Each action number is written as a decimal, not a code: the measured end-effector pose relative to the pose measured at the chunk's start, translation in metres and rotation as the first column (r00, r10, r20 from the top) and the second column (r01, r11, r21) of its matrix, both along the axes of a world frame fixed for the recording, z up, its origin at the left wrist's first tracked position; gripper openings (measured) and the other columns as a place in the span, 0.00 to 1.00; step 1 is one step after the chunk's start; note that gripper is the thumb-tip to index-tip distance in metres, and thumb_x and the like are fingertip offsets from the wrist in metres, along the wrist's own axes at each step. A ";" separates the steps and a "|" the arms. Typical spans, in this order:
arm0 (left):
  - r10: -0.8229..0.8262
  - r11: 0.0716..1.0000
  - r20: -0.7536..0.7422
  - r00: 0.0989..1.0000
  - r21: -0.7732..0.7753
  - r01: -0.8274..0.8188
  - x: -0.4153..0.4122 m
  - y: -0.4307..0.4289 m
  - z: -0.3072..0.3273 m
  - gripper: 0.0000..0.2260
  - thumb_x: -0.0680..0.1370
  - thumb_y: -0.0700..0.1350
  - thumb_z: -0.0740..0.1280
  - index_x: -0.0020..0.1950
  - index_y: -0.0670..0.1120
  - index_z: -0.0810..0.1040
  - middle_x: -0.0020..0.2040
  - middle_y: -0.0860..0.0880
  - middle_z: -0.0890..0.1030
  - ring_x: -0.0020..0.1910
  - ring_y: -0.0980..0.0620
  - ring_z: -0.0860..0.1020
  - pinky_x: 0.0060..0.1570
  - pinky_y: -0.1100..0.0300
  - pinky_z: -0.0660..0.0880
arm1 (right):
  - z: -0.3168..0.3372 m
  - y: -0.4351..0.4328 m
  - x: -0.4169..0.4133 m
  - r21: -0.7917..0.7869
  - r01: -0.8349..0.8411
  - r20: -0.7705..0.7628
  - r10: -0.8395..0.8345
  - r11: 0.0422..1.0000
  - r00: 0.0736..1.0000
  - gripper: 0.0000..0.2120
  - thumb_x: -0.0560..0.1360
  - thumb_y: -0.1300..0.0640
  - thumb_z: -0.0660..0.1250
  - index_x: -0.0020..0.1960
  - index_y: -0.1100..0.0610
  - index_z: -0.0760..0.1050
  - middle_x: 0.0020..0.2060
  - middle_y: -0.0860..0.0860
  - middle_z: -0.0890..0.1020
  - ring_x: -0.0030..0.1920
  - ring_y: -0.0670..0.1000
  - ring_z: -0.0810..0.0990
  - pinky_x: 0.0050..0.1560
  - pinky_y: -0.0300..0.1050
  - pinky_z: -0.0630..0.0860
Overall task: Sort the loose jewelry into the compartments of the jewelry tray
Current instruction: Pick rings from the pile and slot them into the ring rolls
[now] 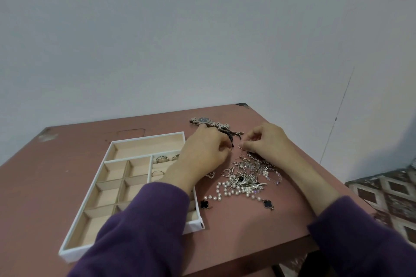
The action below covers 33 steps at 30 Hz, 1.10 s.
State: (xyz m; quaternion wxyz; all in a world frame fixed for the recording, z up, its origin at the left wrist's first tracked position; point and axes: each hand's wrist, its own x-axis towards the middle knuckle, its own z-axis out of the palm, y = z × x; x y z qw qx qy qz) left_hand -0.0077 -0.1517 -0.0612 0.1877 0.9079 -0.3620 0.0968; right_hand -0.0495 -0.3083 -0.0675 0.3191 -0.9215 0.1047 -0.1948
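Purple sleeves (144, 231) nearest. Tray (146, 137) near left on table (247, 220), rings (162, 159) in its far right compartment. Just right of tray, pile (247, 177) of pearls, chains, earrings. Past pile, left hand (202, 148), fingers curled, pinching small hoop (230, 150); right hand (267, 139) pinching second hoop (241, 146). Watch (203, 120) farthest, just beyond left hand.
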 end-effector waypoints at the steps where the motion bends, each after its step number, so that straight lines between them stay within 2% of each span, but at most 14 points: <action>1: 0.002 1.000 0.005 1.000 0.025 -0.002 0.001 0.000 -0.001 0.09 0.75 0.49 0.64 0.53 0.53 0.81 0.49 0.50 0.79 0.55 0.48 0.69 0.56 0.53 0.70 | 0.001 0.000 0.000 0.029 0.004 0.020 -0.005 1.000 1.000 0.03 0.68 0.56 0.73 0.36 0.53 0.82 0.30 0.46 0.78 0.35 0.47 0.76 0.36 0.39 0.71; 5: -0.002 0.998 0.015 1.000 0.064 0.001 0.001 0.000 -0.001 0.08 0.74 0.51 0.66 0.50 0.52 0.80 0.49 0.51 0.75 0.57 0.49 0.67 0.55 0.57 0.67 | 0.003 -0.001 0.001 0.063 0.022 0.065 -0.026 0.998 0.998 0.03 0.68 0.56 0.73 0.37 0.53 0.82 0.28 0.45 0.76 0.30 0.42 0.73 0.32 0.35 0.67; 9: -0.013 0.999 -0.005 1.000 0.030 0.013 -0.002 -0.001 0.000 0.08 0.72 0.52 0.68 0.47 0.51 0.79 0.44 0.53 0.70 0.56 0.50 0.67 0.50 0.60 0.66 | 0.002 0.000 0.001 0.070 0.022 0.083 -0.028 0.997 0.996 0.03 0.68 0.56 0.74 0.37 0.53 0.81 0.28 0.44 0.76 0.31 0.43 0.74 0.36 0.39 0.71; 13: 0.007 0.998 -0.005 1.000 0.057 -0.007 0.001 -0.001 -0.002 0.13 0.73 0.54 0.67 0.54 0.50 0.79 0.48 0.51 0.74 0.59 0.49 0.67 0.56 0.56 0.68 | 0.003 0.000 0.000 0.071 0.019 0.096 -0.026 0.997 0.995 0.03 0.68 0.56 0.74 0.38 0.55 0.82 0.28 0.44 0.76 0.31 0.42 0.73 0.40 0.42 0.74; 15: 0.012 0.999 -0.012 1.000 0.033 -0.012 0.002 0.000 -0.002 0.10 0.73 0.54 0.67 0.51 0.51 0.81 0.42 0.55 0.72 0.58 0.50 0.67 0.57 0.55 0.69 | 0.003 0.000 0.000 0.074 0.019 0.097 -0.026 0.997 0.995 0.03 0.68 0.56 0.74 0.38 0.55 0.82 0.28 0.45 0.76 0.30 0.43 0.73 0.40 0.43 0.74; 17: 0.013 1.000 -0.032 0.999 0.013 -0.013 0.003 0.000 -0.002 0.08 0.73 0.53 0.68 0.48 0.51 0.81 0.35 0.60 0.68 0.56 0.51 0.68 0.56 0.55 0.70 | 0.003 0.000 0.000 0.078 0.017 0.097 -0.025 0.997 0.995 0.03 0.68 0.56 0.74 0.38 0.55 0.82 0.28 0.45 0.76 0.30 0.43 0.74 0.41 0.44 0.75; 19: 0.017 1.000 -0.056 0.998 0.023 -0.016 0.004 0.000 -0.003 0.08 0.72 0.54 0.69 0.46 0.52 0.80 0.33 0.60 0.69 0.53 0.50 0.71 0.55 0.54 0.71 | 0.003 0.000 0.000 0.087 0.015 0.098 -0.023 0.996 0.995 0.03 0.68 0.56 0.74 0.37 0.53 0.82 0.28 0.45 0.76 0.31 0.44 0.74 0.42 0.45 0.76; 24: -0.006 0.999 -0.094 0.996 -0.037 0.003 0.004 0.000 -0.003 0.06 0.71 0.53 0.71 0.43 0.53 0.77 0.39 0.57 0.76 0.51 0.51 0.74 0.50 0.55 0.72 | 0.002 0.001 -0.001 0.132 -0.004 0.114 -0.011 0.991 0.993 0.03 0.67 0.56 0.75 0.39 0.55 0.82 0.30 0.46 0.79 0.33 0.44 0.77 0.40 0.40 0.75; 29: -0.036 0.993 -0.093 0.995 -0.114 0.025 -0.003 0.000 0.004 0.03 0.69 0.45 0.73 0.40 0.51 0.80 0.36 0.55 0.78 0.42 0.53 0.77 0.47 0.56 0.75 | 0.003 0.001 -0.002 0.174 -0.008 0.119 -0.013 0.985 0.993 0.02 0.67 0.56 0.75 0.38 0.53 0.82 0.31 0.46 0.81 0.35 0.44 0.78 0.39 0.39 0.75; 31: -0.030 0.981 -0.118 0.993 -0.192 0.007 -0.004 0.002 0.009 0.03 0.69 0.44 0.73 0.41 0.50 0.81 0.34 0.55 0.79 0.38 0.55 0.77 0.44 0.59 0.75 | 0.004 0.002 -0.005 0.181 -0.017 0.121 -0.005 0.983 0.993 0.02 0.67 0.56 0.75 0.38 0.53 0.82 0.30 0.46 0.81 0.33 0.43 0.77 0.35 0.32 0.72; 33: -0.017 0.968 -0.130 0.991 -0.250 -0.016 -0.006 0.011 0.016 0.05 0.69 0.44 0.73 0.44 0.50 0.82 0.33 0.57 0.77 0.34 0.60 0.75 0.38 0.68 0.71 | 0.005 0.004 -0.010 0.211 -0.036 0.117 0.011 0.977 0.993 0.02 0.67 0.56 0.75 0.37 0.53 0.82 0.30 0.49 0.82 0.31 0.44 0.77 0.33 0.29 0.71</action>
